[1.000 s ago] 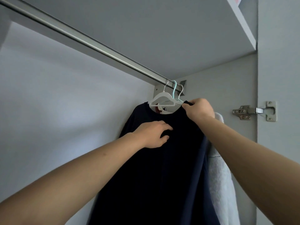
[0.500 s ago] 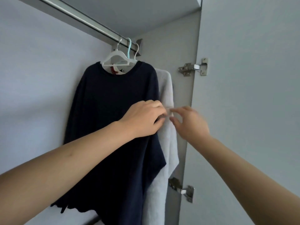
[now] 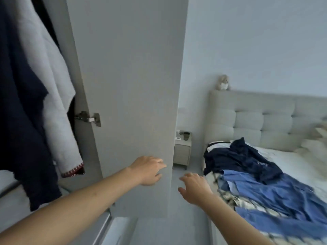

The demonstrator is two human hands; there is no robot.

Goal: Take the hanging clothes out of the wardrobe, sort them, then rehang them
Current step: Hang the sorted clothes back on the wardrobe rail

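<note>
Clothes are in two places around you: two garments hang in the wardrobe at your left, and a pile lies on the bed at your right. Nearest, your left hand [image 3: 149,170] reaches forward in front of the open wardrobe door [image 3: 127,85], fingers loosely spread and gripping nothing; whether it touches the door's edge you cannot tell. Your right hand [image 3: 194,188] hovers just beside it, past the door's edge, also slack and empty. At the left edge, a dark navy top [image 3: 19,103] hangs in front, with a pale grey garment [image 3: 49,71] behind it whose cuff has a red patterned trim. A metal hinge [image 3: 88,118] sits on the door's inner face just beside them. On the bed [image 3: 300,161], a blue shirt [image 3: 265,190] lies nearest you over a checked piece, with a navy garment [image 3: 242,156] heaped beyond it. Farther back stand a small nightstand [image 3: 182,152] and the padded headboard [image 3: 256,117], with a soft toy [image 3: 223,83] perched on top.
</note>
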